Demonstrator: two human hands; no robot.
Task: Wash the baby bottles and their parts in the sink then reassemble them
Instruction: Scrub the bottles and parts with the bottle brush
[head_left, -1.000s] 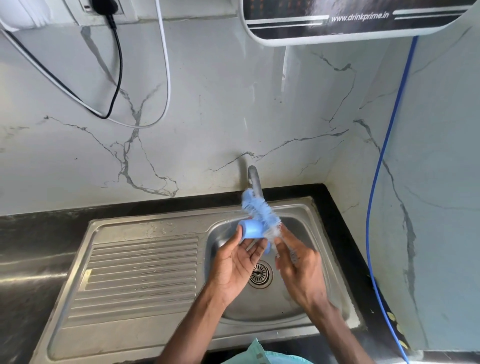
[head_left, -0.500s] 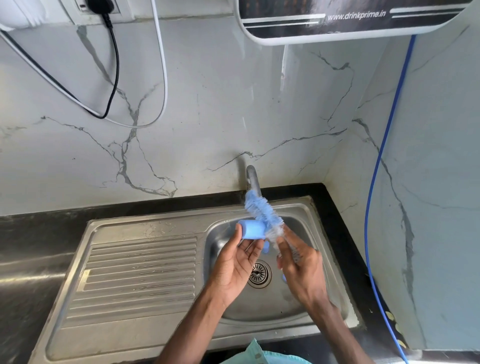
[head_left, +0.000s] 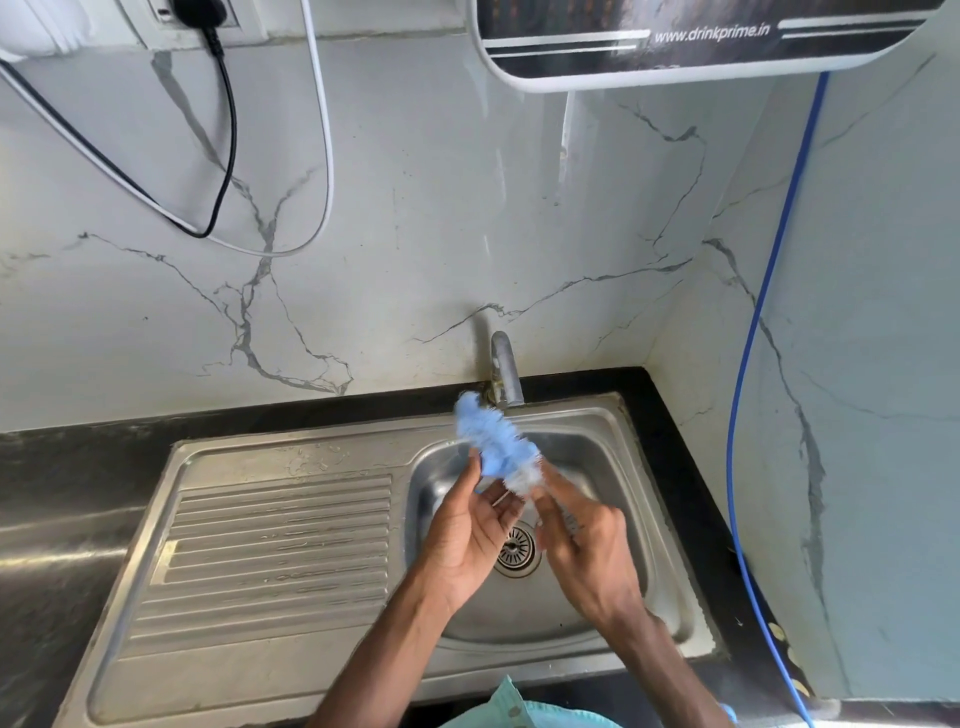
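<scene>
brush (head_left: 480, 422) slid over blue cap (head_left: 494, 464); left hand (head_left: 465, 535) pinches cap, right hand (head_left: 589, 545) grips brush.

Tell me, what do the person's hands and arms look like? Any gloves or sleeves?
Both are bare: the left hand and right hand wear no gloves, and I see no rings or watch. The forearms are uncovered down to the picture's lower edge, where a pale mint-green garment shows.
</scene>
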